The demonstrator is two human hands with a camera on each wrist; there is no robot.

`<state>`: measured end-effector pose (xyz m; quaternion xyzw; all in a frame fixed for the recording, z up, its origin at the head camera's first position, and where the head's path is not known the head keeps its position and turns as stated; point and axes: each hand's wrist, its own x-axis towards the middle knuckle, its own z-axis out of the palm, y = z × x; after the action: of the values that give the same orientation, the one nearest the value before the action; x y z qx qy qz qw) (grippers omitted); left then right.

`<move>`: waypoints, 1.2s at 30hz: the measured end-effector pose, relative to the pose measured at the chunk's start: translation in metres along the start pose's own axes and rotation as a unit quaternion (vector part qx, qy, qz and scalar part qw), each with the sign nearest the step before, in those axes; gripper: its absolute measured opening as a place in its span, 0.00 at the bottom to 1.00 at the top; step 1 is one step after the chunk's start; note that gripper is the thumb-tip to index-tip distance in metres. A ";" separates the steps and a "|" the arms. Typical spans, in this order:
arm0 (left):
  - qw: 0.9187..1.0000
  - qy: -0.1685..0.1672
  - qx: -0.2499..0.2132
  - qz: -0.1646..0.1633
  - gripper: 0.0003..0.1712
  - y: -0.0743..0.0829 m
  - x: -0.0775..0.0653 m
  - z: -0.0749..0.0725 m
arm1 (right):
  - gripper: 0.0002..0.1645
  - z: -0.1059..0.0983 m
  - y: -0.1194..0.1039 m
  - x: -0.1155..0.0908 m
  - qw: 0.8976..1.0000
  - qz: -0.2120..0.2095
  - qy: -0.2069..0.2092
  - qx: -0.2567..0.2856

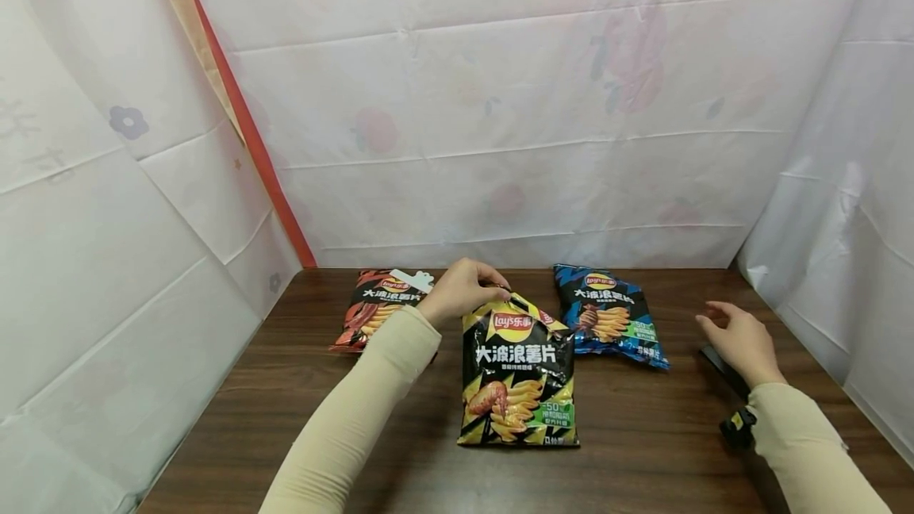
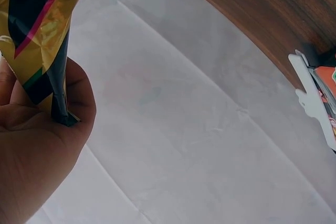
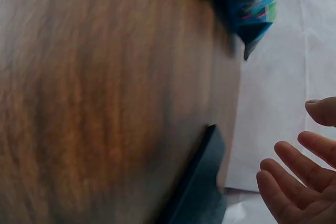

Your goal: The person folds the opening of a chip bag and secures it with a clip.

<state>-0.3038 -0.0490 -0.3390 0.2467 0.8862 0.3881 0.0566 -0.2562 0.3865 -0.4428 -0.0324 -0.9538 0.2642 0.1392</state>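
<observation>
Long cream sleeves (image 1: 350, 419) accompany a black, yellow-marked device (image 1: 739, 430) by the right wrist (image 1: 767, 381).

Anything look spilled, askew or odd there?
No spill shows. The yellow chip bag looks uneven: the left hand pinches its top, which slopes down to one side, seemingly folded. The blue chip bag lies askew, at a slant on the table.
</observation>
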 end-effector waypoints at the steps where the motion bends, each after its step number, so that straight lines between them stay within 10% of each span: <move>1: 1.000 0.000 0.001 0.001 0.06 0.000 0.000 0.000 | 0.32 0.001 0.003 0.000 1.000 0.003 -0.004 -0.004; 19: 1.000 0.000 -0.006 -0.005 0.06 0.001 0.001 0.001 | 0.32 -0.003 0.016 -0.005 0.992 0.068 -0.097 -0.051; 36: 1.000 0.001 -0.008 -0.010 0.05 0.001 0.001 0.000 | 0.31 -0.010 0.030 -0.013 0.989 0.096 -0.100 -0.050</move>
<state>-0.3042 -0.0474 -0.3383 0.2371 0.8857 0.3945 0.0616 -0.2412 0.4154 -0.4537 -0.1037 -0.9674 0.2305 0.0155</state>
